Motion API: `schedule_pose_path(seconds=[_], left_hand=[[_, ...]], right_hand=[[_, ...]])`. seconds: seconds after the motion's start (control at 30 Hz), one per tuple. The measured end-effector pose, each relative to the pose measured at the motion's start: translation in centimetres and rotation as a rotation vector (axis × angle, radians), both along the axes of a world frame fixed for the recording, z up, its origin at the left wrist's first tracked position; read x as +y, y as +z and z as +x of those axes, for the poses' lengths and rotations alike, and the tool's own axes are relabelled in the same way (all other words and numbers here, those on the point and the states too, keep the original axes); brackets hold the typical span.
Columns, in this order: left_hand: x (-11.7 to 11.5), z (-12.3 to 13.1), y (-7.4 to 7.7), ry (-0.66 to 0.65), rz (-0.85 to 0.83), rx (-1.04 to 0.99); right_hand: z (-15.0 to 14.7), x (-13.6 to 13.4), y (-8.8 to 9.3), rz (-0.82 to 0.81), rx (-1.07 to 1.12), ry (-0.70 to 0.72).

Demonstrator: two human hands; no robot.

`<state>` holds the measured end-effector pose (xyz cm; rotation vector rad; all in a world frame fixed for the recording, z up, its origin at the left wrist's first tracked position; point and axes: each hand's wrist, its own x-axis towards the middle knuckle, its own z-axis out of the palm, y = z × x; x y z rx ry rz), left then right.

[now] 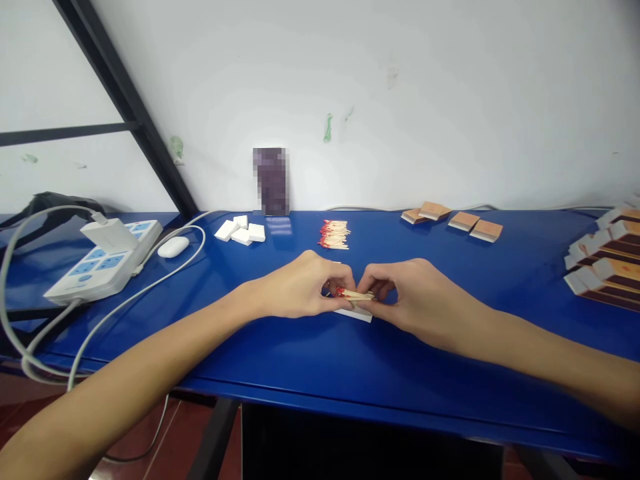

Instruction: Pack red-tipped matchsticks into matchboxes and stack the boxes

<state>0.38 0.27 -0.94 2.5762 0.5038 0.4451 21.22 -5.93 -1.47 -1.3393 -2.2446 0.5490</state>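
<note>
A slim bundle of pale wooden matches (356,295) with red heads is lying level and roughly aligned between the person's two hands, its red tips pointing toward the left side. The left hand (305,287) is pinching the head end, fingers closed narrowly on the sticks, while the right hand (415,293) is pinching the plain end in the same way. Just below them, a small white rectangular tray (357,314) is showing mostly hidden; whether the sticks are touching it, I cannot tell. Everything is resting on a glossy blue bench (300,353), with reddish floor tiles (175,440) showing beneath its front edge. At the far right, tan-topped boxes with dark sides (620,270) are standing in a cluster, and at the left a white power strip with blue sockets (111,263) is lying among pale cables. Farther back, a loose row of red-headed matches (335,235) is lying between four white blocks (241,235) and four flat tan-topped pieces (463,221). A blurred purple rectangle (273,181) is leaning against the scuffed white wall (425,120).
</note>
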Motion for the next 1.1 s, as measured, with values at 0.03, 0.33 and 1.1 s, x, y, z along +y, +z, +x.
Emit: schedule_pose_path(seconds=[0.03, 0.33, 1.1], left_hand=[[0.1, 0.0, -0.1, 0.002, -0.007, 0.005], [0.5, -0.3, -0.1, 0.013, -0.023, 0.022], [1.0, -0.9, -0.2, 0.043, 0.302, 0.041]], right_hand=[[0.0, 0.1, 0.0, -0.002, -0.014, 0.003], [0.6, 0.5, 0.3, -0.005, -0.078, 0.051], [3.3, 1.0, -0.5, 0.255, -0.058, 0.071]])
